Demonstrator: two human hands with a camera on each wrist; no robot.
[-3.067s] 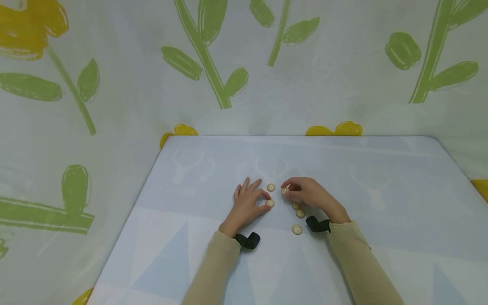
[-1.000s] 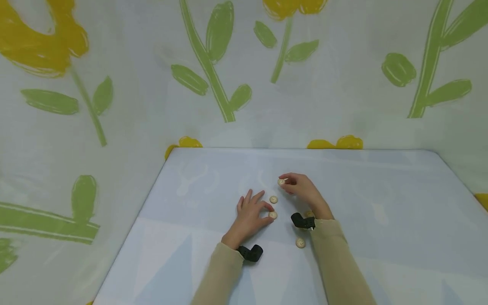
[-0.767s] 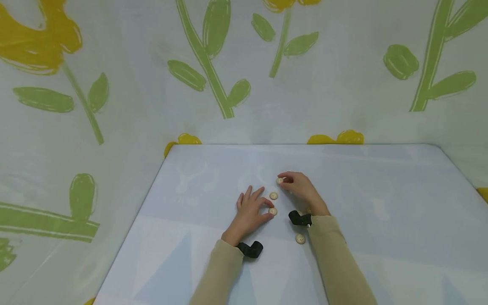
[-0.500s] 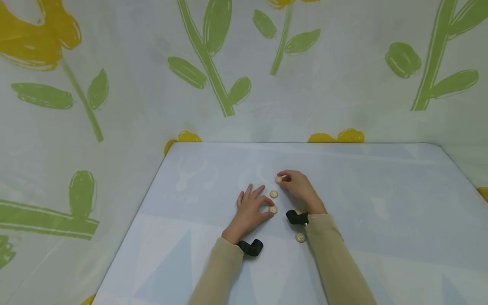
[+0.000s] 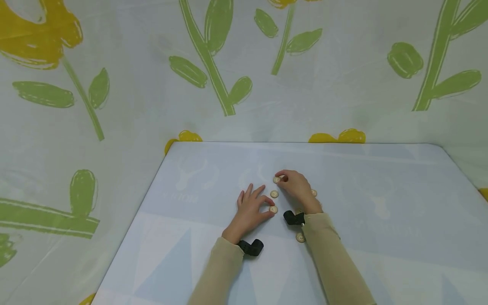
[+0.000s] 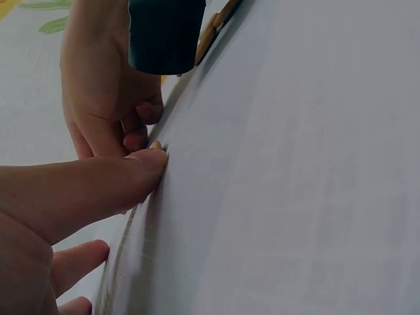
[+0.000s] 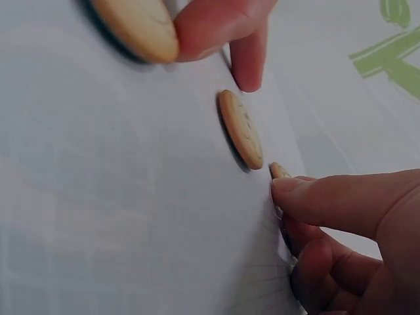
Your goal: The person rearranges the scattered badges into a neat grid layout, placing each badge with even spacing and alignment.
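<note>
In the head view my left hand (image 5: pixel 250 212) pinches a round tan disc (image 5: pixel 273 209) between thumb and index finger, the other fingers spread. That disc (image 6: pixel 156 145) is mostly hidden behind the thumb in the left wrist view. My right hand (image 5: pixel 295 186) pinches another such disc (image 5: pixel 276 180), farther from me. A third disc (image 5: pixel 274 194) lies flat between the two held ones, apart from both. Up close in the right wrist view, this middle disc (image 7: pixel 241 131) has a rounded edge and dark face marks too blurred to read.
More discs lie near the right arm: one beyond the wrist (image 5: pixel 314 192), one partly covered by the black wrist camera (image 5: pixel 293 217), one beside the sleeve (image 5: pixel 300 237). The pale blue-patterned tabletop (image 5: pixel 381 190) ends at a wall with printed flowers.
My right hand has carried its disc away from me and to the left, beyond the middle disc. A disc behind the right wrist has come into view. The left hand holds its place.
</note>
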